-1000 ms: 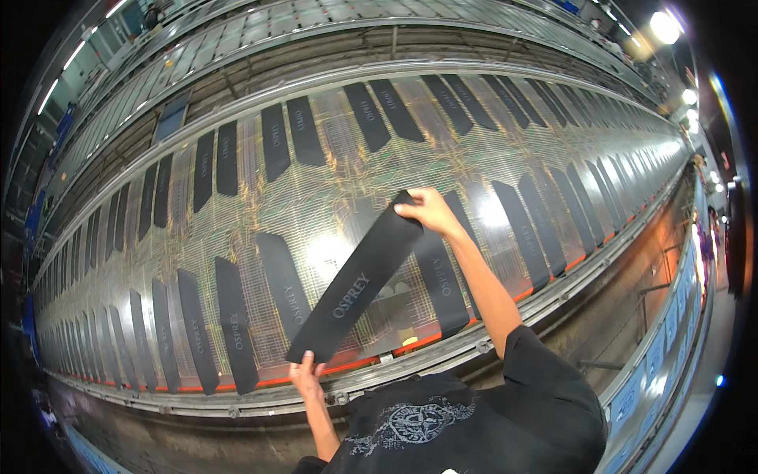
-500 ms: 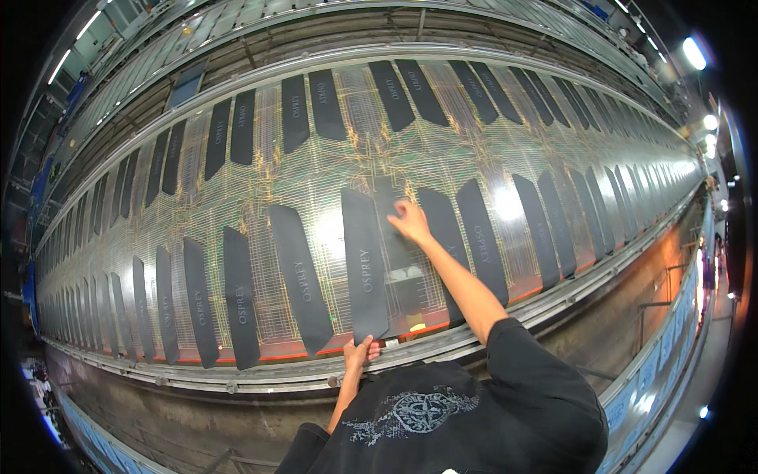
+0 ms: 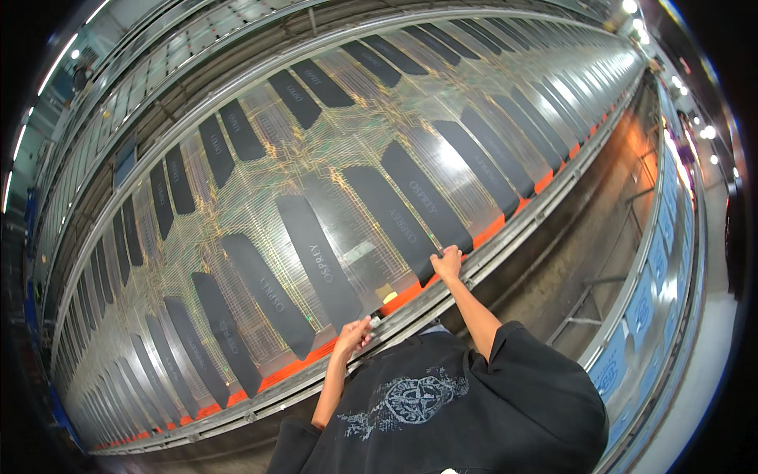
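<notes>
Long dark grey fabric panels lie in two rows on a glossy printing table. My right hand [image 3: 448,262] is closed at the near end of one panel [image 3: 422,193], its fingers at the corner by the table's edge. My left hand [image 3: 353,338] is at the front rail, fingers curled in a pinch. A small white bit [image 3: 374,321] shows by those fingertips; whether they hold it is unclear. Just beyond the left hand lies another panel [image 3: 320,257], flat on the table. A further panel [image 3: 387,213] lies between the hands.
A metal rail [image 3: 229,423] runs along the table's near edge, next to an orange-red strip [image 3: 487,235]. A yellow tab [image 3: 389,298] sits near the left hand. At the right stands a low barrier with blue sheets [image 3: 643,296]. More long tables [image 3: 237,31] stretch behind.
My right hand has come down from above the table to a panel's near end at the right. My left hand has left the panel end it was touching. The view has turned.
</notes>
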Demonstrator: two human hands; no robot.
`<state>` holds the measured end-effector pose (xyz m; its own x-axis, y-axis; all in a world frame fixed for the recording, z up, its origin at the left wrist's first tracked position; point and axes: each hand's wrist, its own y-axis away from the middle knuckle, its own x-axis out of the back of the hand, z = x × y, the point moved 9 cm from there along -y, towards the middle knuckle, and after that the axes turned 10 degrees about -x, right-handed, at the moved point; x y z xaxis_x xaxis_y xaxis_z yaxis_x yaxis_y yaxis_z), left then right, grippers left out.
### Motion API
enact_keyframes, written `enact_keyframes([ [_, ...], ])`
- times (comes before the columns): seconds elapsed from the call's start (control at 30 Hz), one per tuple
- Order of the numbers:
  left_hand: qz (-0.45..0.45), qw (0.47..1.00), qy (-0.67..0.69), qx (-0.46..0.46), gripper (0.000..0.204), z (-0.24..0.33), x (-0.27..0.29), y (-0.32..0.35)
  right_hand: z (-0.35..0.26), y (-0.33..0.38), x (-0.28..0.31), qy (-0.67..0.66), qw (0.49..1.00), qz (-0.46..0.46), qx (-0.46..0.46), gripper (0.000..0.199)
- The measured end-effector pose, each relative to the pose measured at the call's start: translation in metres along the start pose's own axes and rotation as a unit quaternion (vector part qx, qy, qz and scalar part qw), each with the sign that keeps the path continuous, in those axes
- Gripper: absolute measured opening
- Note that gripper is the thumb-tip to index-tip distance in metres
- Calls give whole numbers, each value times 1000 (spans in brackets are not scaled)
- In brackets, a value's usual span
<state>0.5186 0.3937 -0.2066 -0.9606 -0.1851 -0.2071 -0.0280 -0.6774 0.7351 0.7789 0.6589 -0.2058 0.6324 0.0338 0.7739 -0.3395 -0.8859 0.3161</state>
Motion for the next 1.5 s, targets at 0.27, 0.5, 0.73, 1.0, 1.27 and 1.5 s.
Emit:
enact_keyframes([
  [0.27, -36, 988, 151, 19, 38, 31, -51, -29, 44, -15, -9, -131, 963, -170, -161, 42],
  [0.5, 16, 985, 166, 48, 51, 20, -117, -84, 31, 8, -40, -175, 827, -488, -218, 34],
  [0.73, -22, 930, 358, 80, 50, 52, -193, -146, 17, 22, -41, -165, 779, -554, -243, 33],
  [1.0, 220, 899, 371, -80, 20, 187, -151, -136, -143, -7, -16, -257, 761, -585, -112, 36],
  [1.27, 322, 777, 217, -495, 34, 476, -153, 69, -408, 49, 223, -272, 679, -556, 395, 46],
  [1.5, 88, 795, 385, -461, 60, 417, -91, -2, -269, 58, 166, -57, 650, -691, 309, 58],
])
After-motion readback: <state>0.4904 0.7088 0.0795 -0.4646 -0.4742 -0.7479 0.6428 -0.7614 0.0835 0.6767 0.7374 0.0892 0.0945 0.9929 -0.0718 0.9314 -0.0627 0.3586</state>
